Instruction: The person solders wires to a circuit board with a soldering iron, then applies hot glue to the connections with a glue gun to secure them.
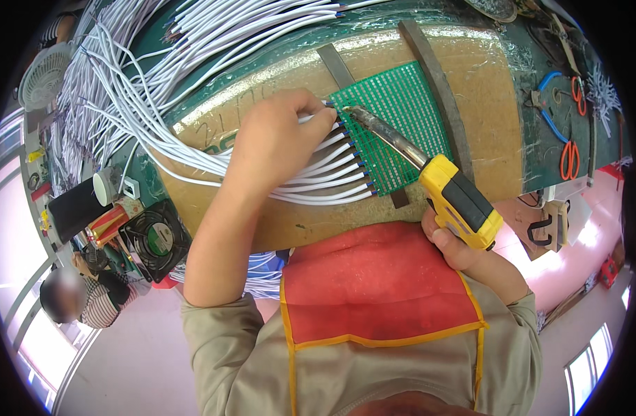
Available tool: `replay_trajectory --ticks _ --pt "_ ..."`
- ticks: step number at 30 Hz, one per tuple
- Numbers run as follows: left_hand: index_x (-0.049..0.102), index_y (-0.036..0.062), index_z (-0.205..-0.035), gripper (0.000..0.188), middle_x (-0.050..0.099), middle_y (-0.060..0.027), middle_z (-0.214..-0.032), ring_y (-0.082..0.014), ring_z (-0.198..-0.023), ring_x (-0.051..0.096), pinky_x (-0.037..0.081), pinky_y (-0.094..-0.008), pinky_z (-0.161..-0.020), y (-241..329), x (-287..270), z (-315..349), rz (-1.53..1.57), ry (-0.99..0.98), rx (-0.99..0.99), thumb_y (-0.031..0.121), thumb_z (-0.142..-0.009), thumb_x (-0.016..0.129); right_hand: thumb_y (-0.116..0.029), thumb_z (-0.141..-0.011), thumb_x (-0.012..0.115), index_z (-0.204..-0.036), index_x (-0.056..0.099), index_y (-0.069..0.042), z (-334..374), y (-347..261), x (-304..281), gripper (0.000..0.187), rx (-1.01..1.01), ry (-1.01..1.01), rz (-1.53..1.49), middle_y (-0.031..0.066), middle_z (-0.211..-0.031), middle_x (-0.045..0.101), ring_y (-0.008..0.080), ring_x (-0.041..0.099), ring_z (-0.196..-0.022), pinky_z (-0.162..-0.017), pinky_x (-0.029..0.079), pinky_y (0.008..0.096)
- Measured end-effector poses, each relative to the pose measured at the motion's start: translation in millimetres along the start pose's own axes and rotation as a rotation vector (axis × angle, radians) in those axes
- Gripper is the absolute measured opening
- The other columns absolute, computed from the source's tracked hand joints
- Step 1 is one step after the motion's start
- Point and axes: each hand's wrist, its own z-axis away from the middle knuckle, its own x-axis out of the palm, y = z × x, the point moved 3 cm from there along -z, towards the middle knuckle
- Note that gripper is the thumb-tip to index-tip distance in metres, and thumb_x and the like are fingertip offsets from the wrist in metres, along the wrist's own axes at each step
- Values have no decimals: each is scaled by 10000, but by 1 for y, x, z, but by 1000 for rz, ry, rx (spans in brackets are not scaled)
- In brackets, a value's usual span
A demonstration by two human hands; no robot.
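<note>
My left hand (283, 139) is closed, its thumb and fingertips pinching the end of a white cable at the left edge of a green circuit board (408, 114). Below it, several white cables (325, 187) with blue wire ends run side by side up to that same edge. In my right hand (453, 244) is a yellow and black soldering gun (463, 197). Its long metal barrel slants across the board, and the tip is close to the pinched cable end. Whether the tip touches is too small to tell.
Dark bars (436, 83) lie along and under the board on a brown work sheet (491, 132). A bundle of white cables (124, 90) spreads at the left. Blue-handled pliers (548, 111) and orange-handled scissors (570, 161) lie right. A black fan (155, 239) stands left; another person (99, 301) sits beyond.
</note>
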Motion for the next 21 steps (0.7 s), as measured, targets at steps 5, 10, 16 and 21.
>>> replay_trajectory --ticks 5,10,16,21 --pt "713 0 -886 223 675 -58 -728 -119 -672 587 484 -292 -659 -1 2 -4 21 -31 -52 222 -876 721 -299 -952 661 -1394 414 -22 -2 7 6 577 -41 20 -72 6 -765 473 108 456 -654 -585 386 261" --pt "714 9 -873 214 669 -42 -719 -107 -663 575 478 -285 -647 -3 2 -3 38 -27 -57 223 -872 726 -321 -953 675 -1359 431 -9 -5 2 6 567 -48 33 -77 19 -767 484 115 467 -637 -574 400 268" --pt "711 17 -856 212 661 -31 -705 -96 -656 568 473 -280 -637 1 4 -3 23 -1 -73 228 -862 734 -320 -937 693 -1246 458 -11 -6 2 6 497 -5 69 -141 20 -756 474 115 462 -638 -573 401 269" --pt "710 20 -851 207 659 -32 -701 -98 -652 569 475 -282 -638 1 4 -2 36 7 -87 226 -856 735 -292 -936 681 -1182 478 -17 -8 0 7 421 1 67 -139 24 -753 470 118 459 -639 -573 409 274"
